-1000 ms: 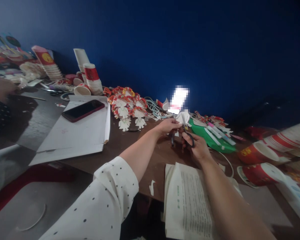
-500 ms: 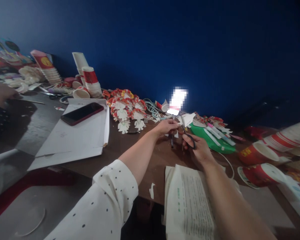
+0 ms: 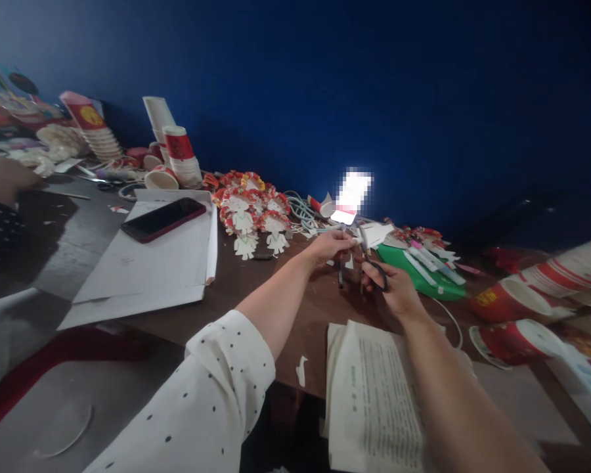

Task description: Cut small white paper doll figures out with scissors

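Note:
My right hand [image 3: 391, 289] is closed round the handles of dark-handled scissors [image 3: 380, 274], whose blades point up and away from me. A white piece of paper [image 3: 375, 234] sits at the blades. My left hand [image 3: 332, 246] pinches the paper's left edge with thumb and fingertips. Below the hands a dark pen [image 3: 340, 276] lies on the brown table [image 3: 285, 309], with small white scraps near it. To the left of my left hand are several white paper figures [image 3: 276, 234] with red trim, piled together.
A black phone [image 3: 163, 220] lies on a white box lid [image 3: 148, 282] at the left. Stacked paper cups [image 3: 181, 157] stand behind it. Markers rest on a green pouch [image 3: 426, 274] at right. A printed booklet [image 3: 374, 394] lies in front. Another person's arm [image 3: 4, 180] is at far left.
The paper between my hands has shifted slightly to the right and turned a little at the scissors. Both hands keep their hold. The whole view has moved slightly.

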`<state>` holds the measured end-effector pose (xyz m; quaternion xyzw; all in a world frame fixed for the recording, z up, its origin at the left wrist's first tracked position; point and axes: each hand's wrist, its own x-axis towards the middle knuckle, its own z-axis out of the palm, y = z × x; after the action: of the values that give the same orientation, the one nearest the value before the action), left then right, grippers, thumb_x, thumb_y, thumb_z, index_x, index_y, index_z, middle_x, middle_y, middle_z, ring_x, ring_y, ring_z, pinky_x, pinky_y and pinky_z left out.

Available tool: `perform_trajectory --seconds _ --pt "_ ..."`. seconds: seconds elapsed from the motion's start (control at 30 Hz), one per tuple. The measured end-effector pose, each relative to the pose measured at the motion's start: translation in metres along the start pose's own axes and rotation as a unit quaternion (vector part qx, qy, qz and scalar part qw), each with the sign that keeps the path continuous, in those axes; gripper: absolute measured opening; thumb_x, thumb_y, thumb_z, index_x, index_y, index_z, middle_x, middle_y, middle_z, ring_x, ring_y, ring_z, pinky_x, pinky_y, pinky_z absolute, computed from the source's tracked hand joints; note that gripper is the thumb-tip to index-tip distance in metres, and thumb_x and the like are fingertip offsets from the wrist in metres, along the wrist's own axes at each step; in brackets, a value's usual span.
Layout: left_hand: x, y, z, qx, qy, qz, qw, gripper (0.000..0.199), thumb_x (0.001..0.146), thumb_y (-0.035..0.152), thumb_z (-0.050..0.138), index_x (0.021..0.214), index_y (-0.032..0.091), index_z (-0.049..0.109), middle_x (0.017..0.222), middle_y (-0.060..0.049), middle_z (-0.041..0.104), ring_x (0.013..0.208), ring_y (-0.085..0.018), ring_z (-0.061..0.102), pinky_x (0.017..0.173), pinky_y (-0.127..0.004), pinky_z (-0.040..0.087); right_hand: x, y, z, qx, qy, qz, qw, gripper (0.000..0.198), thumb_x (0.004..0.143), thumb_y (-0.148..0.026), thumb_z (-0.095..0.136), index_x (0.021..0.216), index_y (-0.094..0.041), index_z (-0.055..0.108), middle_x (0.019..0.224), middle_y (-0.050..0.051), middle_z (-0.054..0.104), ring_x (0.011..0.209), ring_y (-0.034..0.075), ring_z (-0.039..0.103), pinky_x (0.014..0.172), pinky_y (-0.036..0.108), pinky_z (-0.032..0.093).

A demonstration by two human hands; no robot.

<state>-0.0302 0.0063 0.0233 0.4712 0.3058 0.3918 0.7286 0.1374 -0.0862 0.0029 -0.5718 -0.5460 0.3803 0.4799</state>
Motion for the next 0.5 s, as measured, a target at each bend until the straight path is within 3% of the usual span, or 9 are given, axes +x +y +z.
perform_trajectory --seconds 0.5 --pt "0.0042 -0.0047 -0.0011 -0.017 0.024 0.008 1.0 0.023 0.08 0.025 0.078 0.07 0.013 0.06 0.063 0.001 0.061 0.051 -0.003 0.045 0.05 -0.018 0.031 -0.0021 -0.0071 0.0018 -0.028 -0.002 -0.009 1.0 0.046 0.076 -0.061 0.078 0.061 -0.019 0.067 0.061 0.001 0.061 0.054 0.012 0.053 0.051 0.026 0.042"
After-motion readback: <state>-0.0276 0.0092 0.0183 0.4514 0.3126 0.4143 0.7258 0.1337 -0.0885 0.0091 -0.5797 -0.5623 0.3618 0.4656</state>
